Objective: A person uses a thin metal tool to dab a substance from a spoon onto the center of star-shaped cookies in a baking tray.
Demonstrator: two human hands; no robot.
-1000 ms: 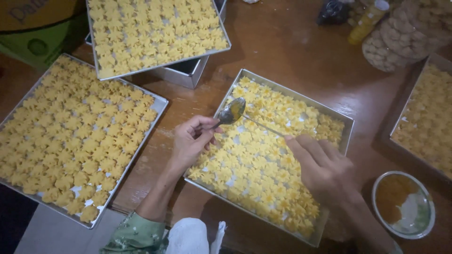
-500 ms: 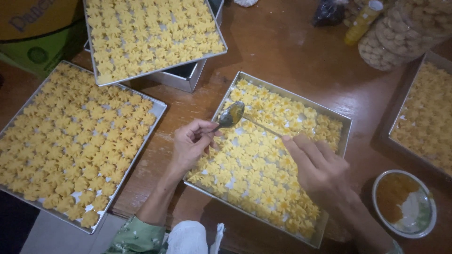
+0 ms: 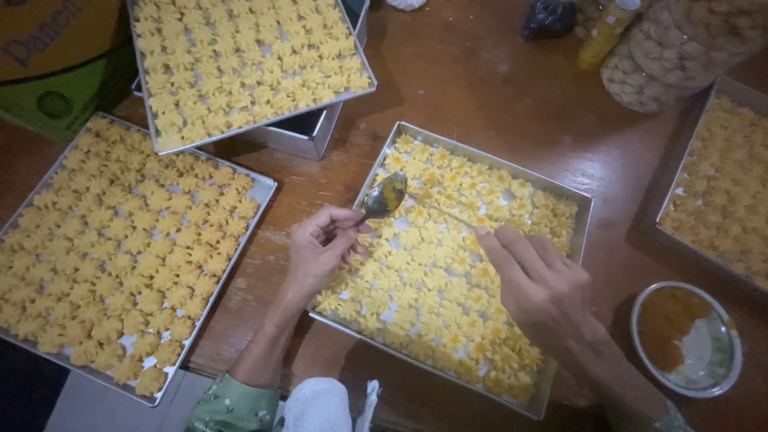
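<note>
Metal spoon point(image 3: 384, 196), its bowl smeared with an orange-yellow paste, is hovering over the upper left corner of the middle baking tray point(image 3: 578, 210). Its handle is running down and to the left into the left hand point(image 3: 320, 248), so the long axis is slanting from lower left to upper right, bowl facing up. The handle itself is hidden inside that grip; the fingers are curling closed around it with the thumb on top. The right hand point(image 3: 540, 280) is pinching a thin stick point(image 3: 444, 210), hard to make out, whose tip is pointing up and left toward the spoon bowl; this grip is closed on the stick between thumb and forefinger, though the contact point is too small to read clearly.

The middle tray is sitting on the brown wooden worktop point(image 3: 472, 88) and is carrying rows of yellow flower-shaped cookies point(image 3: 432, 296); both hands are covering part of them. A second tray point(image 3: 264, 190) of the same cookies is lying to the left, cut off at the frame edge. A third tray point(image 3: 364, 80) is resting above on a metal box point(image 3: 300, 134), cut off at the top. A fourth tray point(image 3: 680, 172) is lying at the right, also cut off. A small bowl point(image 3: 732, 360) holding orange paste is standing near the right wrist. A clear jar point(image 3: 672, 48) of pale cookies and a yellow bottle point(image 3: 606, 32) are standing at the upper right, both partly out of frame.
</note>
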